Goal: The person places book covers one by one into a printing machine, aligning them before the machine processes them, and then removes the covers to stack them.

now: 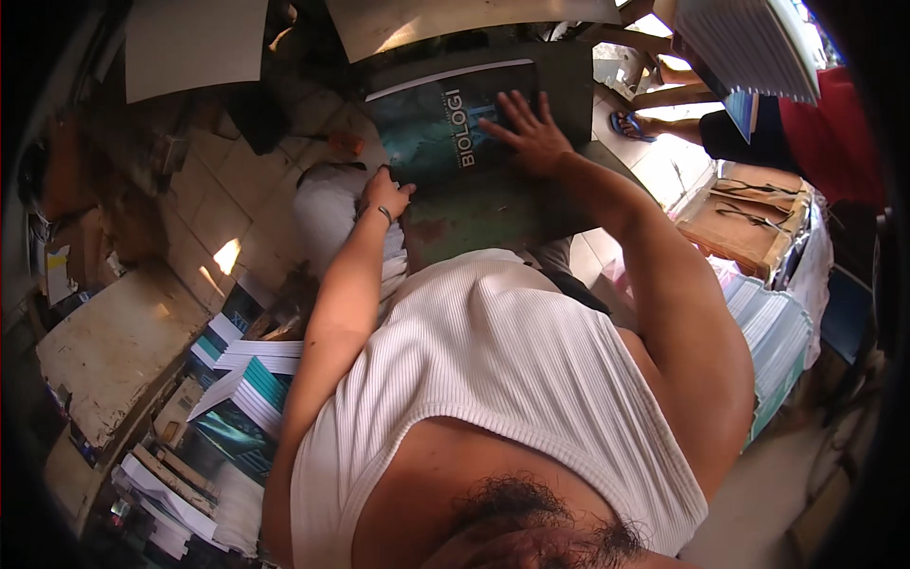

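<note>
A book (428, 128) with a dark teal cover and pale lettering lies flat on a worn dark green board (464, 223) in front of me. My right hand (533, 140) rests on the right part of the cover, palm down with its fingers spread. At the book's near left corner is my left hand (385, 195), its fingers curled together by the edge of the book and board. Whether it pinches the book, the board or something small is hidden. A bracelet circles that wrist.
Stacked teal books (248, 398) stand at my lower left, beside a worn wooden board (123, 346). On the right are a wooden crate (739, 223) and a pile of light blue books (773, 332). Another person's sandalled foot (633, 125) is at the far right, below a hanging paper stack (749, 47).
</note>
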Action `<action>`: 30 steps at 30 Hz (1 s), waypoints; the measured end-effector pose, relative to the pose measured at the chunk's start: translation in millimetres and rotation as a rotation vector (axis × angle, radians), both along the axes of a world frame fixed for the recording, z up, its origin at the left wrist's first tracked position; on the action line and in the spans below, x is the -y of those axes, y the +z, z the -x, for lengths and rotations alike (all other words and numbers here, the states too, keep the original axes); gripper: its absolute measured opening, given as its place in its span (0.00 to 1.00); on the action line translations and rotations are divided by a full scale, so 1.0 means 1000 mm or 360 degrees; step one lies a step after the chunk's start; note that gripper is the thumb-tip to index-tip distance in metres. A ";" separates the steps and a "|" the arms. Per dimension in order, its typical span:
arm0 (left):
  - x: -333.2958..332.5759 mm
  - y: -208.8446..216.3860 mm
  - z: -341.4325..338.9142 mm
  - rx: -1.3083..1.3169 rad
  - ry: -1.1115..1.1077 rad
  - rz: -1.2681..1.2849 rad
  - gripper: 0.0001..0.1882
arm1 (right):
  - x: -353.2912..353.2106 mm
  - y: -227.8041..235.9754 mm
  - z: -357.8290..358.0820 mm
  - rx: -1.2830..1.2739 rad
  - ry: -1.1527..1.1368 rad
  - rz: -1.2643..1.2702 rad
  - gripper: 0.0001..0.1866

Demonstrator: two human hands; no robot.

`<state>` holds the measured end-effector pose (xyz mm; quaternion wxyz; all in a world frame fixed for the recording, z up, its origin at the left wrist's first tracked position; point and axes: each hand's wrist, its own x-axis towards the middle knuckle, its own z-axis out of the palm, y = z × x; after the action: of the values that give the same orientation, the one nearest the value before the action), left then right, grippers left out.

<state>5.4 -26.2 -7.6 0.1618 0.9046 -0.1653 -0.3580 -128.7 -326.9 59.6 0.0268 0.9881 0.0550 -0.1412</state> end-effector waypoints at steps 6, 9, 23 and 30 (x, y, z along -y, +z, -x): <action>0.005 0.007 -0.006 0.0017 0.0009 0.0113 0.33 | 0.059 0.003 0.033 0.0143 -0.0347 0.0328 0.53; -0.006 -0.007 0.002 0.0135 0.0035 0.0154 0.35 | 0.060 0.020 0.015 0.0475 -0.0506 0.0061 0.50; -0.040 0.422 0.078 -0.1537 -0.0749 0.3542 0.10 | 0.051 0.041 -0.239 -0.0625 -0.0146 -0.4399 0.22; -0.063 0.416 0.095 -0.1542 -0.1387 0.3905 0.20 | -0.065 0.198 -0.279 -0.0424 0.0200 -0.4230 0.26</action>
<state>-89.6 36.8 408.0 0.7612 -0.1510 -0.5645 -0.2812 150.4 -262.2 257.9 -0.9480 0.2385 0.1970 -0.0741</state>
